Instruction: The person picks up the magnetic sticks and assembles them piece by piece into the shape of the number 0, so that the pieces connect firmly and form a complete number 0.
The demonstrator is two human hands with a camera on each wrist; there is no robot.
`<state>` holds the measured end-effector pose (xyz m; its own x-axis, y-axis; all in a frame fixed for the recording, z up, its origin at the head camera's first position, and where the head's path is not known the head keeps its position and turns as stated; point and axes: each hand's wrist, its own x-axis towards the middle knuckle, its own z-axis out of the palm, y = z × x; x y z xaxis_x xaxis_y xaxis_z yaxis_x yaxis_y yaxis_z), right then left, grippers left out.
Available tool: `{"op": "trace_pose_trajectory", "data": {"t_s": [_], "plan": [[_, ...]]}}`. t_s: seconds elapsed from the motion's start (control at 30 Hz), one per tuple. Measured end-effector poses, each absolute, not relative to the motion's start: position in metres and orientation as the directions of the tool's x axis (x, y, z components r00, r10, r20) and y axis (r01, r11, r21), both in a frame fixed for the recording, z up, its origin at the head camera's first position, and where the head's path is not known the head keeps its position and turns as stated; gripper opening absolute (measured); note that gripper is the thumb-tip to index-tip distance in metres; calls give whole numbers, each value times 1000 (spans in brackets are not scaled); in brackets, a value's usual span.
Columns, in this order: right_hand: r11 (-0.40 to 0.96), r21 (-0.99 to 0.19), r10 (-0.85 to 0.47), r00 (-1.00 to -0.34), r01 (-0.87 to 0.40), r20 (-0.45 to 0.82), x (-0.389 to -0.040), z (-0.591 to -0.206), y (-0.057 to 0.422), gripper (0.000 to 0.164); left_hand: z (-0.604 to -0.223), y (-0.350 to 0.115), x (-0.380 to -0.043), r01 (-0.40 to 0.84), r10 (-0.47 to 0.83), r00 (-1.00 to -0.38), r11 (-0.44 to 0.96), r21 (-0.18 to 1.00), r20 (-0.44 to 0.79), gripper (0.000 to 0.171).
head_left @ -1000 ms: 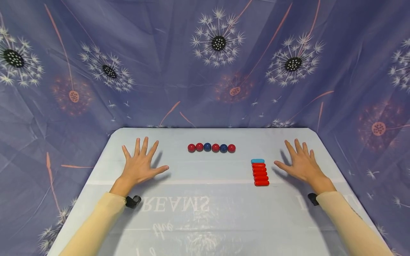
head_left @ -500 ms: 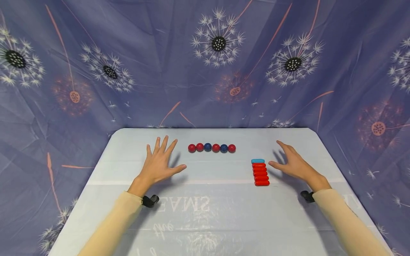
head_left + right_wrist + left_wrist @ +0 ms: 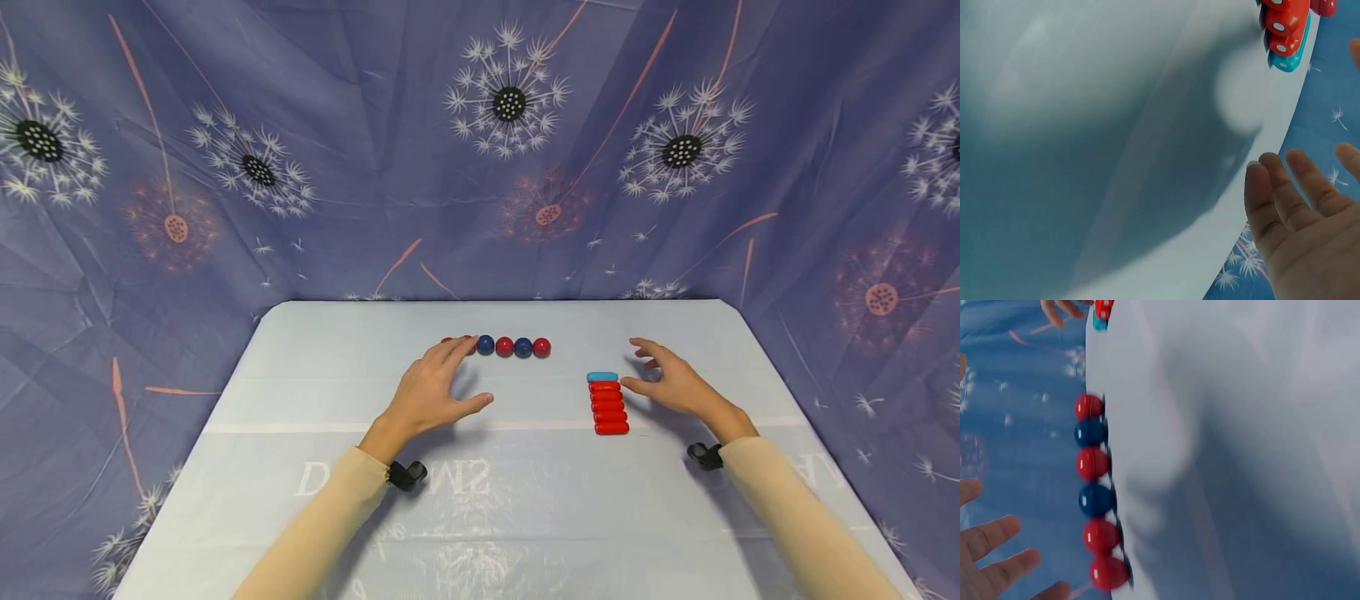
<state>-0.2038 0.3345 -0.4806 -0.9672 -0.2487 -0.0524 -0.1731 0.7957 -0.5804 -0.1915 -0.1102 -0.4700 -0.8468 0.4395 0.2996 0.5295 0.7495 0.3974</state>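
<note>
Balls, 4 red, 2 blue, in row near left hand, thumb wide, holding nothing; right hand, half-open, holding nothing, near 6 sticks.

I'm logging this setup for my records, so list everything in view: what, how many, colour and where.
Red balls: 4, red, in the row near the table's far edge; first, second, fourth and sixth from the left
Blue balls: 2, dark blue, third and fifth in that row
Red rods: 5, red, lying side by side, right of centre
Blue rod: 1, light blue, at that group's far end
Table: 1, white, below everything
Curtain: patterned, purple-blue, behind and beside the table
Wrist devices: 2, black, one at each wrist
Sleeves: 2, cream, on both forearms
Left hand: 1, by the row's left end
Right hand: 1, right of the rods
</note>
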Motion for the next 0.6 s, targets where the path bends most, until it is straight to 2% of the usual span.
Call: {"op": "trace_pose_trajectory", "data": {"t_s": [0.3, 0.6], "plan": [[757, -623, -291, -955, -196, -53, -209, -489, 329, 67, -477, -66, -190, 508, 469, -858, 712, 484, 210, 89], [745, -645, -276, -959, -168, -69, -216, -499, 324, 50, -487, -39, -193, 515, 504, -846, 694, 502, 172, 85]]}}
